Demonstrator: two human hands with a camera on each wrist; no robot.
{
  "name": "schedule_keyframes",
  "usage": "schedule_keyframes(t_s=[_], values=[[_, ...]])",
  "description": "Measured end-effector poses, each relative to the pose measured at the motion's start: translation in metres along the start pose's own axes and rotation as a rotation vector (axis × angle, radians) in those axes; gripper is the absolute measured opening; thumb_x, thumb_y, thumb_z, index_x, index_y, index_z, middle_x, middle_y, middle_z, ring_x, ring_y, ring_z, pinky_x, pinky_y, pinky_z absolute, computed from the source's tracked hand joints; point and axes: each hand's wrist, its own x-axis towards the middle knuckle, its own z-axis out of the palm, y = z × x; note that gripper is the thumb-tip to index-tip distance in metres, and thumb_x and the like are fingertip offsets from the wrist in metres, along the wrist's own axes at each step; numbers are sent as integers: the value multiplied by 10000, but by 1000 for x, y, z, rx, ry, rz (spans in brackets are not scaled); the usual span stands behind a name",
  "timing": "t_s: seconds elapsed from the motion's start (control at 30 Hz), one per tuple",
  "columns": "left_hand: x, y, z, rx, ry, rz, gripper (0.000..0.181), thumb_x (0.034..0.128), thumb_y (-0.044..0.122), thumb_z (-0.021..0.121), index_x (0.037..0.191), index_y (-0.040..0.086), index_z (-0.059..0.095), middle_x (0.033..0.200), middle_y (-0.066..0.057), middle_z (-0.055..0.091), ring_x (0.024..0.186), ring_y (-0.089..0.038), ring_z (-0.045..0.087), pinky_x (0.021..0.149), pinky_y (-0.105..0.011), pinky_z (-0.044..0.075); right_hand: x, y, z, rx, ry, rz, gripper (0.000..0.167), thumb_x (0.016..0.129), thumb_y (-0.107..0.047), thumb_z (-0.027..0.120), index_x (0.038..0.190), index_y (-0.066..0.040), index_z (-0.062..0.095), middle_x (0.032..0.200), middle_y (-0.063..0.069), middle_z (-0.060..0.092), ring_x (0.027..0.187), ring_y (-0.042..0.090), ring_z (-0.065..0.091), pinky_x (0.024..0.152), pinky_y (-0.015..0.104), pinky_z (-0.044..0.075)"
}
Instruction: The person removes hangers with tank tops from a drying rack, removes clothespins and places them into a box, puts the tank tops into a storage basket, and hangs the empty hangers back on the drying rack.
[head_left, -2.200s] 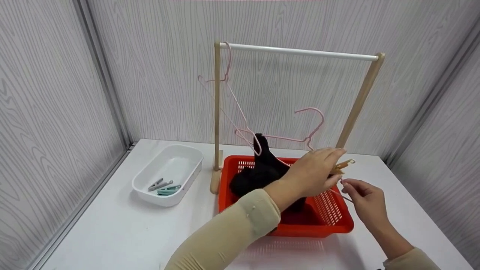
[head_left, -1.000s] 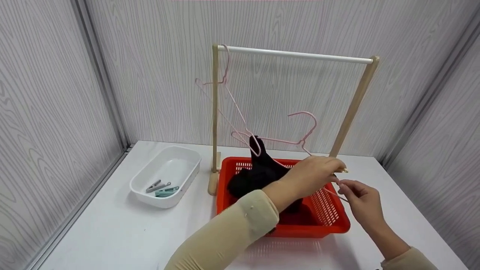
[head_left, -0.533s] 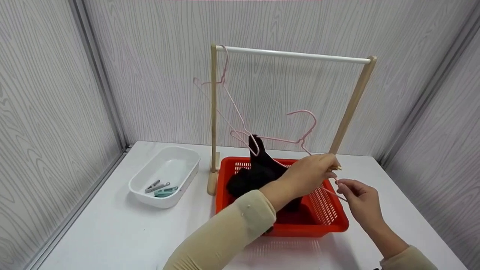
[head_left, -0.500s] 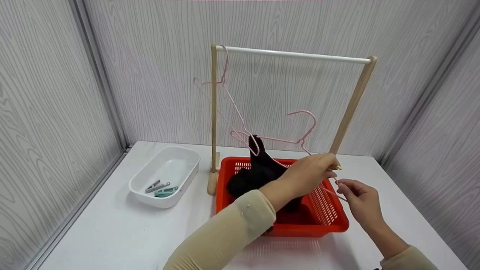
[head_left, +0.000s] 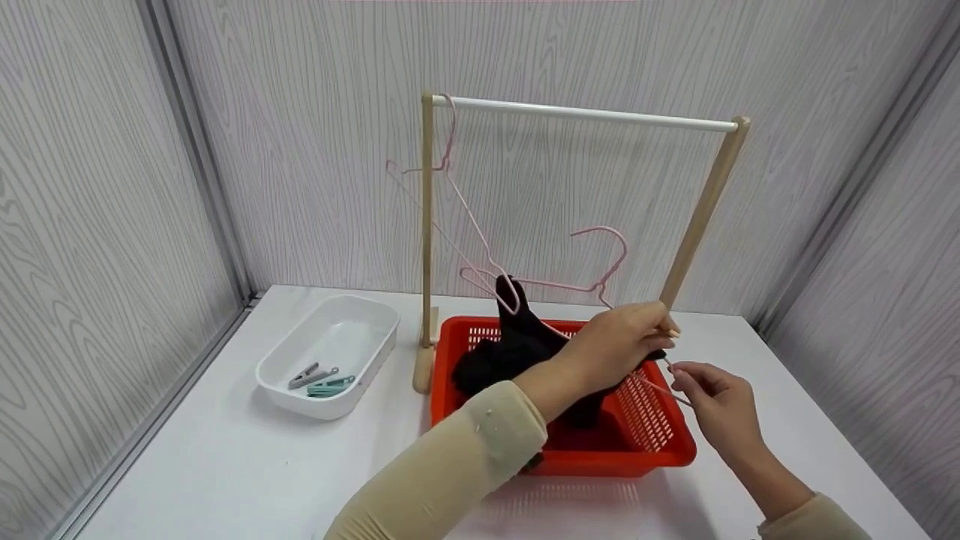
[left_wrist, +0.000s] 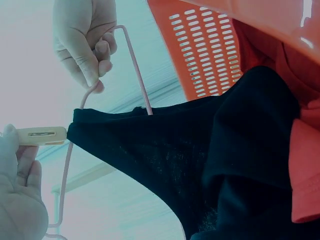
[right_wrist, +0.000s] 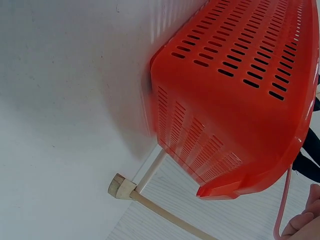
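Note:
My left hand [head_left: 619, 341] pinches a yellow clothespin [left_wrist: 42, 135] at its handle end; the clothespin's other end meets the edge of a black garment's strap [left_wrist: 115, 127]. Whether it clamps both strap and wire cannot be told. The strap lies over one arm of a pink wire hanger [head_left: 555, 284], whose hook stands up above the basket. My right hand [head_left: 724, 401] pinches that hanger's near end beside the strap, as the left wrist view shows. The rest of the black garment [head_left: 517, 356] lies bunched in a red basket [head_left: 600, 463].
Behind the basket stands a rack with wooden posts and a white rail [head_left: 585, 112]. Another pink hanger [head_left: 469, 214] hangs at its left end. A white tray [head_left: 274, 379] at left holds grey clothespins [head_left: 313, 375] and teal clothespins [head_left: 330, 386]. Red cloth [left_wrist: 305, 170] lies beneath the black garment.
My left hand has turned and lowered the clothespin to the strap, and black fabric now shows below its fingers. The right hand keeps its pinch on the hanger. The head view has shifted slightly.

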Motion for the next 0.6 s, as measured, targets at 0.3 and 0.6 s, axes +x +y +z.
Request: schedule_keyframes(t_s=[0.3,0.6], values=[[-10,2,-12,5,-70,-10,328,987,232,630,1286,113,569,1227,-3,645,1135,-54,578,993,-103,381,1,1,1,10,0,13,142,939,26,653,1052,49,736,828,85,700,720,59,605,645,147,526],[-32,-9,-36,27,-17,-22,472,987,308,607,1410,115,526,1268,-7,634,1156,-72,590,1050,-143,372,1,2,-1,-38,-6,30,148,955,15,634,1057,25,742,872,158,712,739,65,622,652,159,533]])
